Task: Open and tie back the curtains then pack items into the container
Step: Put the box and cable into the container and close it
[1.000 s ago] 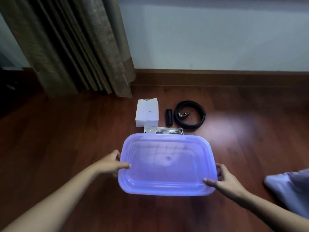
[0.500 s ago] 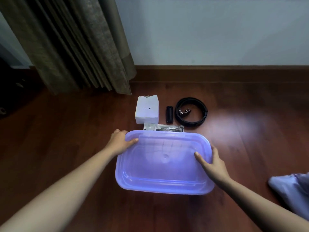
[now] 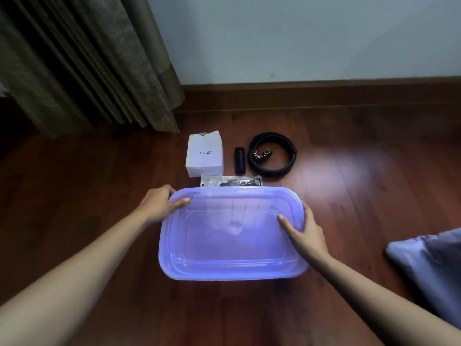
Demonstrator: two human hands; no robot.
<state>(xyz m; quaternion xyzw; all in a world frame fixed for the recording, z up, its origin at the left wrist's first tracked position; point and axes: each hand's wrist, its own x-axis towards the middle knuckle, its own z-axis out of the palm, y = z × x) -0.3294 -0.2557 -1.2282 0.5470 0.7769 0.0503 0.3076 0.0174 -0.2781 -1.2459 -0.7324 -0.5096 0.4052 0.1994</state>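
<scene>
Head view. I saw the container, a translucent violet plastic tub with rounded corners, low in the middle of the wooden floor, with its long axis running left to right across the view and its short axis pointing away toward the wall. Its broad upper face, with a stepped border and a small central dimple, was turned up to the camera; I could not tell whether the tub rested on the boards or was held just above them. The left hand gripped the far left corner, thumb pressed on the top face and fingers curled behind the rim. The right hand clasped the right end, thumb lying on the top face and fingers wrapped over the edge. Just beyond the far long side lay a silver pouch, partly hidden by the rim. Farther back stood a row of three: a white box at left, a black cylinder lying with its axis pointing toward the wall, and a coiled black belt at right. The curtain hung in gathered folds at upper left, and a pale cloth lay at the right edge.
</scene>
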